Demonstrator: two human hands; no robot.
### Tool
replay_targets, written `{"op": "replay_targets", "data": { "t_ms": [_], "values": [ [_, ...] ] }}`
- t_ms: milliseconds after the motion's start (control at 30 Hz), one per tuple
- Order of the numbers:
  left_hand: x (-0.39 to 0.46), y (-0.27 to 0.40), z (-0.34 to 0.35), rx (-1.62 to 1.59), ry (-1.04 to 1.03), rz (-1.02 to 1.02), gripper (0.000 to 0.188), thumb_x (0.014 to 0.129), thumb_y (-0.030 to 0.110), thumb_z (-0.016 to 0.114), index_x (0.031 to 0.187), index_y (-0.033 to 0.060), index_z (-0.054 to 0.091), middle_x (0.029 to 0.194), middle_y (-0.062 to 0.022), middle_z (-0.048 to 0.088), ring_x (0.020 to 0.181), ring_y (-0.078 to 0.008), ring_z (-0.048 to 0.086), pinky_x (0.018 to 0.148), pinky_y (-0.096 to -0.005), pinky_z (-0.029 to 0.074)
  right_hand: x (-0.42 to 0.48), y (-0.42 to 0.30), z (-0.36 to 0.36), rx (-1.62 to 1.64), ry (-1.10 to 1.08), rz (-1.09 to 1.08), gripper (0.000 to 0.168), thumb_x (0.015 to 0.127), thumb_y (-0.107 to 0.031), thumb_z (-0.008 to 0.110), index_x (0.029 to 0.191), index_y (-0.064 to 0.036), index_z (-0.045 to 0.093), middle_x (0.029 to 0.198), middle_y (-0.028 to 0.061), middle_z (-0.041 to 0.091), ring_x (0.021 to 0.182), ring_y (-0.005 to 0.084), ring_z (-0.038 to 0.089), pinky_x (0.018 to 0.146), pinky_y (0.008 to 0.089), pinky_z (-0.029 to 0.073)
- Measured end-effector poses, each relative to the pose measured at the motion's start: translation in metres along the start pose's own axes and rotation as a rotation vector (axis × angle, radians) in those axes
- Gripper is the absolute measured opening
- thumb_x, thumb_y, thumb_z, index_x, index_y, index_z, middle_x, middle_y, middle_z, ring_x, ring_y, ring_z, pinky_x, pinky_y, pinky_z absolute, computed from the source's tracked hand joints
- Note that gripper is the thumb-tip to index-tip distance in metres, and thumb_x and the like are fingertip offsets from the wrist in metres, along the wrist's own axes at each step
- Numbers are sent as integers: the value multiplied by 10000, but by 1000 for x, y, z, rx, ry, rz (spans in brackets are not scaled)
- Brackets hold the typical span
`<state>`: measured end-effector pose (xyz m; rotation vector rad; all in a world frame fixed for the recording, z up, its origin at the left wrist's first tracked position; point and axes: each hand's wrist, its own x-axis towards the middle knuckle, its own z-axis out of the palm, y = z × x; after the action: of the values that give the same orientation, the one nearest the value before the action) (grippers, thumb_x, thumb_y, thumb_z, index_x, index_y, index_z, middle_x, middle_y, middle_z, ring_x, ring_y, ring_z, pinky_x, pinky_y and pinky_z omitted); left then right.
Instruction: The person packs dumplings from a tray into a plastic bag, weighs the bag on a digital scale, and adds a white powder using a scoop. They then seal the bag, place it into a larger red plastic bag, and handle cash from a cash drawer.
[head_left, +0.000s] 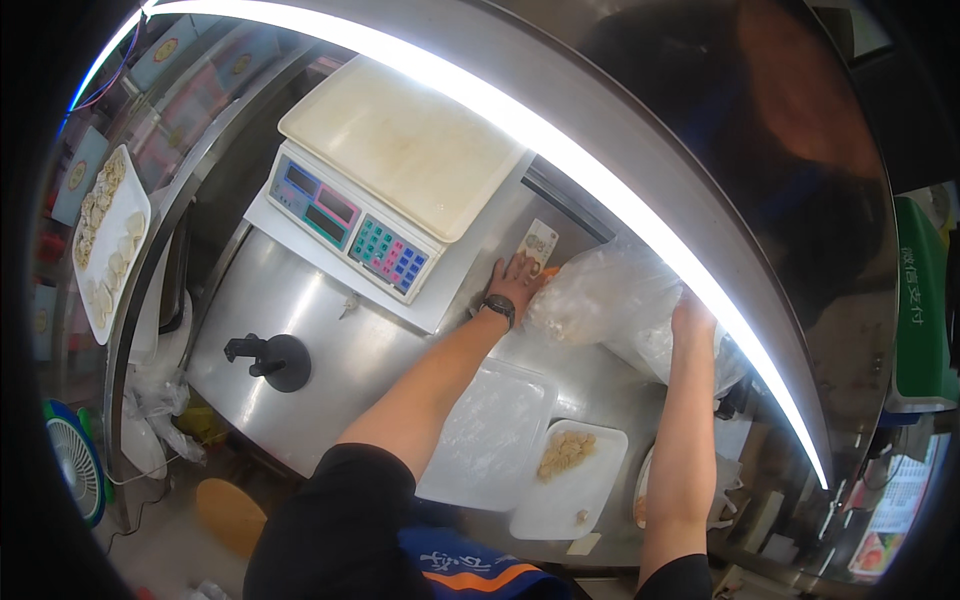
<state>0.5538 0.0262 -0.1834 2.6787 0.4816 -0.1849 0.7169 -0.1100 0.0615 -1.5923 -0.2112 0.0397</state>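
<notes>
My left hand, with a watch on the wrist, lies on the steel counter right of the scale. Its spread fingertips reach the lower end of a banknote. A small orange thing shows beside those fingers, too covered to name. Right of this hand sits a bulging clear plastic bag with pale contents that I cannot make out. My right hand grips plastic film at the bag's right side; the bright light strip hides part of its fingers.
An electronic price scale with a broad pan stands at upper left. A black stand is on the steel counter. Nearer me are a translucent plastic lid or tray and a white tray with pale food pieces. A light strip arches overhead.
</notes>
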Motion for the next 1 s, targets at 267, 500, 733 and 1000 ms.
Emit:
{"op": "replay_targets", "data": {
  "t_ms": [267,500,733,1000],
  "values": [
    [-111,1,-5,-138,68,-8,407,889,226,566,1271,90,540,1398,-190,392,1345,-365,297,1065,-516,272,22,-13,27,-98,-89,33,224,966,-222,474,770,-128,532,684,-20,464,581,96,428,523,263,331],
    [-94,8,2,-273,346,-317,496,734,218,739,1123,18,506,1257,-190,414,1205,-350,395,955,-466,398,43,28,44,-346,-160,24,254,971,-240,503,835,-64,625,721,-18,526,570,87,435,534,249,372],
    [-84,19,-13,-338,367,-499,453,754,272,730,1068,-3,553,1164,-155,445,1117,-327,437,925,-456,401,26,39,52,-115,-34,-73,166,932,-184,572,1007,-41,612,853,16,588,661,106,531,592,254,440],
    [-107,0,-1,-460,535,-252,202,830,101,593,1020,33,602,1047,-142,572,1002,-330,539,860,-410,471,-144,220,33,-759,-238,-329,419,784,-173,743,1121,19,586,1186,201,526,1004,302,572,816,341,490]
  ]
}}
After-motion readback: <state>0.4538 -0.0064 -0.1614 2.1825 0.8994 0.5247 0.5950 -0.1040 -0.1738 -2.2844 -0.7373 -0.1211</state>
